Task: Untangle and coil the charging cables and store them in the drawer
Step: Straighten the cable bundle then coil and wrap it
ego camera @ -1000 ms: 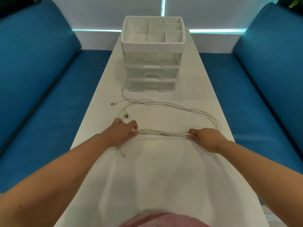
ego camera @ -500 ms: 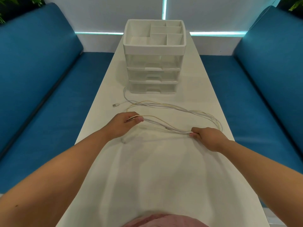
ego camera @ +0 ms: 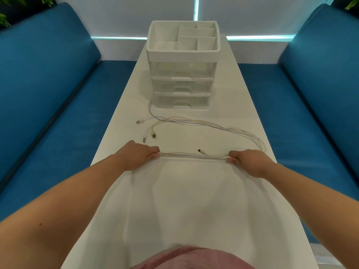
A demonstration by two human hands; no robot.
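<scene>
Pinching a taut bundle of cables (ego camera: 194,155) between them, the left hand (ego camera: 136,156) and right hand (ego camera: 247,162) have fingers curled round the strands near the tabletop's (ego camera: 194,200) middle. Light, limp and thin, the cables likely slip and re-tangle; holding near plugs (ego camera: 153,135) seems best. Loose loops trail toward the shut drawers (ego camera: 181,87) at the far end, with blue sofas (ego camera: 48,84) flanking.

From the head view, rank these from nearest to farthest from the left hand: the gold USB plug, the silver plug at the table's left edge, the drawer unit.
From the left hand:
1. Gold USB plug, just beyond the knuckles.
2. Silver plug, farther up, near the left edge.
3. Drawer unit, at the table's far end.
</scene>
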